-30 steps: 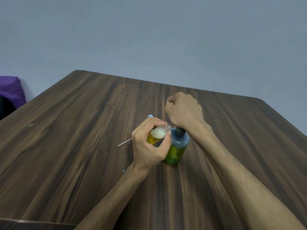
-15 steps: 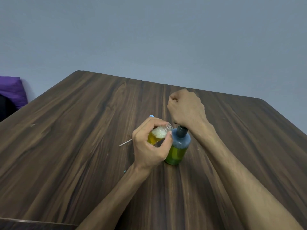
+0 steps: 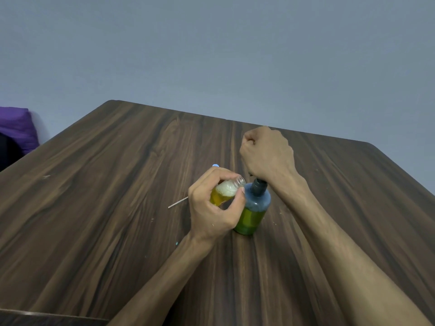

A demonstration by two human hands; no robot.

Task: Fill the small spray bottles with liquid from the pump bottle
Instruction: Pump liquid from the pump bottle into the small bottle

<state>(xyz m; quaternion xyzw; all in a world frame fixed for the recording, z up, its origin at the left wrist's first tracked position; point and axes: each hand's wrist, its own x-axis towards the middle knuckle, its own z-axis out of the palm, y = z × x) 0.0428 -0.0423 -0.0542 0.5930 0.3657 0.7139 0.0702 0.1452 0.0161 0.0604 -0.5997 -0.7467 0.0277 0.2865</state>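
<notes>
Left hand holds 1 small spray bottle, cap off, tilted with its neck toward the pump bottle; fingers and thumb wrap its body. Yellow liquid and foam inside. Right hand, a closed fist, sits over the pump head; actual grip hidden. Pump bottle stands upright on the table. Small bottle likely light, smooth, slippery if wet: hold mid-body, below neck.
</notes>
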